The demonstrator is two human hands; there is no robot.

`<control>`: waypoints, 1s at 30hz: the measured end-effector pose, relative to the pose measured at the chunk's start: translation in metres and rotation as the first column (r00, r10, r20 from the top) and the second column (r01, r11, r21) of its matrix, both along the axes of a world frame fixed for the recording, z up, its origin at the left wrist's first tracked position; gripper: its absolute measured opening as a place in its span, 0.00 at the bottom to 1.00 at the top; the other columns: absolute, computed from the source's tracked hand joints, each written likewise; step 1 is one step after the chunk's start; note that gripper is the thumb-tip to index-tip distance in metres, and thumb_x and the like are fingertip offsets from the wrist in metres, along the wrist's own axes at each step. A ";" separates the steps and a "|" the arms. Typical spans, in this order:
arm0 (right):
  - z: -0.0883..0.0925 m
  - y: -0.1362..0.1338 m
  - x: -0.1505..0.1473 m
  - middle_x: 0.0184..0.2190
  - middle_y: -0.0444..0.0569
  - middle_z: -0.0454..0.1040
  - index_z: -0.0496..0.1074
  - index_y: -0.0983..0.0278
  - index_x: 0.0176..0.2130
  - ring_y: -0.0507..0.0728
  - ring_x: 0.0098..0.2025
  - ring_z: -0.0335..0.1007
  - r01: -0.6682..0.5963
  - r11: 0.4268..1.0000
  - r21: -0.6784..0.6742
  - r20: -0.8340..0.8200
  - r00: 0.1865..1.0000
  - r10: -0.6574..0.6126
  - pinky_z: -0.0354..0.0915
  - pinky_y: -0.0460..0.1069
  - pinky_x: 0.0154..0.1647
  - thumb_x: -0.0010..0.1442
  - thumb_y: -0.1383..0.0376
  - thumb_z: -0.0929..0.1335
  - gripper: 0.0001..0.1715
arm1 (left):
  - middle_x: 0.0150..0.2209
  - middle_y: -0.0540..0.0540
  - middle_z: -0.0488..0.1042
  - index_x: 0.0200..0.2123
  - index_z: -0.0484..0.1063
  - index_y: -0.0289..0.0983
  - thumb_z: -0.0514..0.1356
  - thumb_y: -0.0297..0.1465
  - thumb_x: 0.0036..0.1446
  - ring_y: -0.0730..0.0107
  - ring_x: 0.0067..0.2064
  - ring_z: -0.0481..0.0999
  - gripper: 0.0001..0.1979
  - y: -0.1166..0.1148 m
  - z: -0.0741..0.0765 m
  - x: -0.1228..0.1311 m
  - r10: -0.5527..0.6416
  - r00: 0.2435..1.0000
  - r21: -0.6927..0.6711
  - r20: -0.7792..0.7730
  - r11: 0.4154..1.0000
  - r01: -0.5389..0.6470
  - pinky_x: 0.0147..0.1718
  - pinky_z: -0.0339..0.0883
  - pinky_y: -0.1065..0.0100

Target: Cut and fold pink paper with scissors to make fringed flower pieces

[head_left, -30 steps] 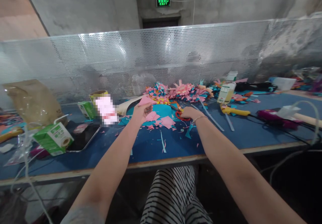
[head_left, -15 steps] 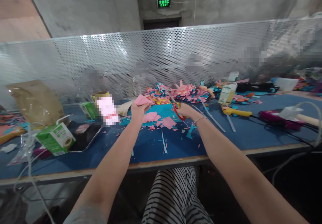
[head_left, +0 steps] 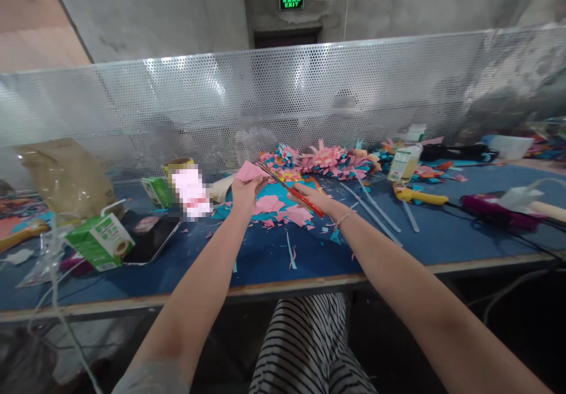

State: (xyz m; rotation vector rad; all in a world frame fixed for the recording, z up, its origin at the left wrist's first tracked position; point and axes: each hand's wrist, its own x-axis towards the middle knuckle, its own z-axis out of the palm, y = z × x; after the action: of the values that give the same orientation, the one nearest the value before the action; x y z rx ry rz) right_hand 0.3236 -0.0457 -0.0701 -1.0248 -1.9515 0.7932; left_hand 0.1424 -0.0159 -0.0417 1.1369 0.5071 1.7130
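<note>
My left hand (head_left: pixel 244 195) pinches a folded piece of pink paper (head_left: pixel 249 171) above the table. Closed around the handles of red scissors (head_left: pixel 308 200) is my right hand (head_left: pixel 315 199). The scissor blades point left and up, their tips at the right edge of the pink paper; whether they touch it I cannot tell. Pink paper scraps (head_left: pixel 269 204) and a sheet of blue paper (head_left: pixel 279 192) lie beneath my hands. Behind them sits a heap of pink, blue and yellow paper flowers (head_left: pixel 325 157).
At left stand a green drink carton (head_left: pixel 101 242), a dark tray (head_left: pixel 152 237) and a plastic bag (head_left: pixel 68 173). On the right are a bottle (head_left: pixel 404 161), a yellow glue gun (head_left: pixel 420 195) and clear glue sticks (head_left: pixel 375 205). A perforated metal screen (head_left: pixel 198 105) borders the back.
My right hand has moved left and turned the scissors, bringing the blades to the pink paper. My left hand keeps its hold on the paper in nearly the same place.
</note>
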 end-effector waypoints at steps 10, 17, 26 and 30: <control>-0.001 0.004 0.002 0.25 0.40 0.56 0.56 0.62 0.29 0.49 0.28 0.56 -0.019 0.996 -0.082 -0.020 1.000 0.017 0.61 0.48 0.32 0.48 0.48 0.64 0.21 | 0.25 0.45 0.75 0.27 0.70 0.32 0.66 0.23 0.30 0.65 0.29 0.76 0.15 0.000 0.000 -0.001 -0.027 1.000 -0.027 0.000 0.999 0.027 0.37 0.70 0.61; -0.003 0.006 0.000 0.23 0.39 0.56 0.56 0.62 0.28 0.49 0.27 0.56 -0.026 0.995 -0.091 -0.051 0.998 0.022 0.61 0.48 0.30 0.48 0.48 0.64 0.21 | 0.25 0.45 0.75 0.27 0.71 0.32 0.66 0.22 0.30 0.67 0.28 0.76 0.14 -0.003 0.002 0.000 -0.028 1.000 -0.036 -0.014 0.999 0.028 0.36 0.71 0.64; -0.006 0.006 -0.001 0.22 0.39 0.56 0.56 0.63 0.28 0.47 0.23 0.55 -0.058 0.994 -0.096 -0.091 0.995 0.050 0.60 0.46 0.27 0.49 0.49 0.64 0.21 | 0.24 0.46 0.75 0.27 0.71 0.32 0.66 0.21 0.31 0.69 0.27 0.75 0.13 -0.003 0.002 0.000 -0.029 0.999 -0.047 -0.038 0.999 0.027 0.32 0.71 0.67; -0.004 0.003 -0.001 0.22 0.39 0.56 0.57 0.63 0.29 0.47 0.23 0.57 -0.087 0.987 -0.135 -0.149 0.987 0.067 0.61 0.47 0.28 0.49 0.49 0.65 0.21 | 0.23 0.45 0.74 0.27 0.71 0.31 0.65 0.21 0.32 0.67 0.27 0.75 0.13 -0.003 0.003 0.000 -0.023 1.000 -0.063 -0.021 0.998 0.022 0.33 0.71 0.65</control>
State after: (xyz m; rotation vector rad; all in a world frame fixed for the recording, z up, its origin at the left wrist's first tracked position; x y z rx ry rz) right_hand 0.3223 -0.0423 -0.0740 -0.9508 -1.8415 1.0326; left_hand 0.1426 -0.0193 -0.0385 1.1130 0.5561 1.6555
